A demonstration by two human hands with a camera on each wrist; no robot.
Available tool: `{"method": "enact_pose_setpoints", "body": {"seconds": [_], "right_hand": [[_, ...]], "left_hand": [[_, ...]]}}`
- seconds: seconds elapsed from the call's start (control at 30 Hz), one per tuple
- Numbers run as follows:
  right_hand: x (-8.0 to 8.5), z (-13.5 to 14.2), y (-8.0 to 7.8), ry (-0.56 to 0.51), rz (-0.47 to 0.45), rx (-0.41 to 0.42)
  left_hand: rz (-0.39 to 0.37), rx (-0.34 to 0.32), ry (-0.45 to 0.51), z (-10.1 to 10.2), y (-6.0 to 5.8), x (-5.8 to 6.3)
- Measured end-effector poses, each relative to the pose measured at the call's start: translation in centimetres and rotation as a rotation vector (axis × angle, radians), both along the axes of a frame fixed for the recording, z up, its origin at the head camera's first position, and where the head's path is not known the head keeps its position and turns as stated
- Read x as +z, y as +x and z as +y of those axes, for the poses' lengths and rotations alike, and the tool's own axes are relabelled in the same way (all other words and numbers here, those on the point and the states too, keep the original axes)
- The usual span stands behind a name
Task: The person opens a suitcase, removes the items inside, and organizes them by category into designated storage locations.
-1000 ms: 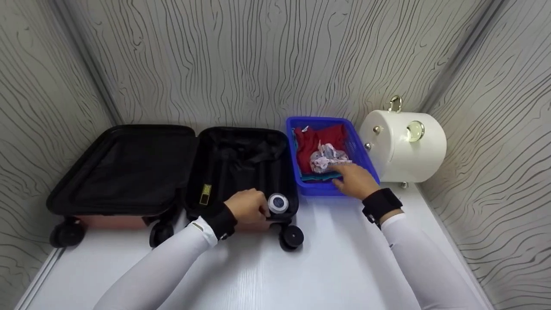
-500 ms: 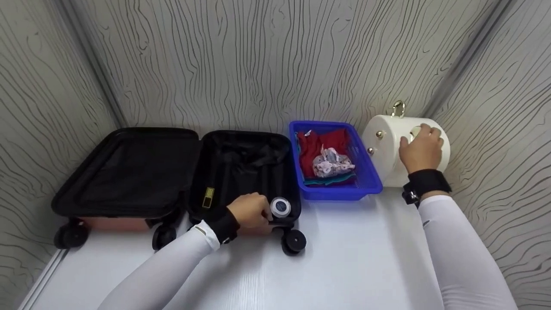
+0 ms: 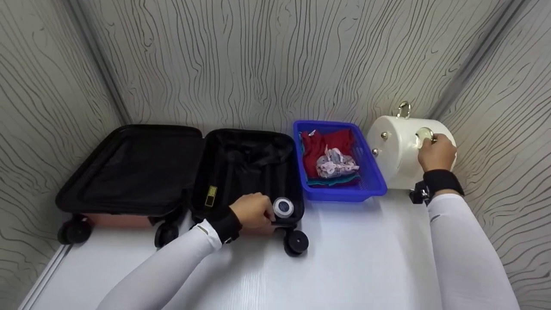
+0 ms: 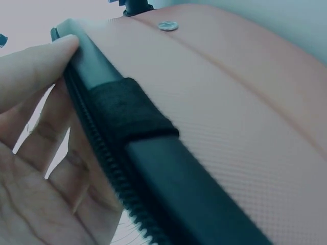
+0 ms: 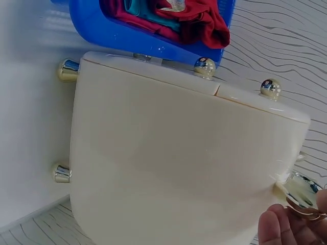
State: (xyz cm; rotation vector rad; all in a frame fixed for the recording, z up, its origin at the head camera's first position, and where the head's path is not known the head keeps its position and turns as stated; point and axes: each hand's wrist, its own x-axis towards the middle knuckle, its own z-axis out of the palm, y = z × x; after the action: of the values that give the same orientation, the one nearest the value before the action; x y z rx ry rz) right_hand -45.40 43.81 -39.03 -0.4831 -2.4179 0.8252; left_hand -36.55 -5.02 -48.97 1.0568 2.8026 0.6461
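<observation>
An open suitcase (image 3: 249, 172) lies with its black-lined halves side by side. My left hand (image 3: 253, 210) grips the near rim of its right half. In the left wrist view the thumb (image 4: 30, 69) presses on the zippered edge (image 4: 168, 178), with the fingers behind it. Close beside that hand, a round white-rimmed jar (image 3: 283, 207) sits in the suitcase corner. On the right stands a glossy cream box (image 3: 407, 148) with gold knobs. My right hand (image 3: 437, 153) pinches the round gold clasp (image 5: 302, 191) on its curved face; part of the clasp is hidden by fingers.
Between suitcase and box stands a blue basket (image 3: 344, 196) holding red cloth (image 3: 312, 148), teal cloth and a bagged patterned bundle (image 3: 335, 165). The suitcase's wheels (image 3: 296, 242) stick out toward me. Wood-grain panels (image 3: 258, 64) close in the back and sides.
My right hand has moved from the basket rightward to the cream box, first spread over the gold clasp, now pinching it. The left hand keeps its grip on the suitcase rim.
</observation>
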Motion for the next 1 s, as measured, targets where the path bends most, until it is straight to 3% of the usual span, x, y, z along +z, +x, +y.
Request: {"method": "enact_pose_setpoints", "body": {"seconds": [0.53, 1.0], "right_hand": [[0.4, 0.7, 1.1, 0.046, 0.014, -0.034], [-0.5, 1.6, 4.3, 0.108, 0.068, -0.041]], "left_hand": [[0.014, -0.003, -0.006, 0.0, 0.0, 0.3], [0.044, 0.000, -0.031, 0.0, 0.1, 0.0]]}}
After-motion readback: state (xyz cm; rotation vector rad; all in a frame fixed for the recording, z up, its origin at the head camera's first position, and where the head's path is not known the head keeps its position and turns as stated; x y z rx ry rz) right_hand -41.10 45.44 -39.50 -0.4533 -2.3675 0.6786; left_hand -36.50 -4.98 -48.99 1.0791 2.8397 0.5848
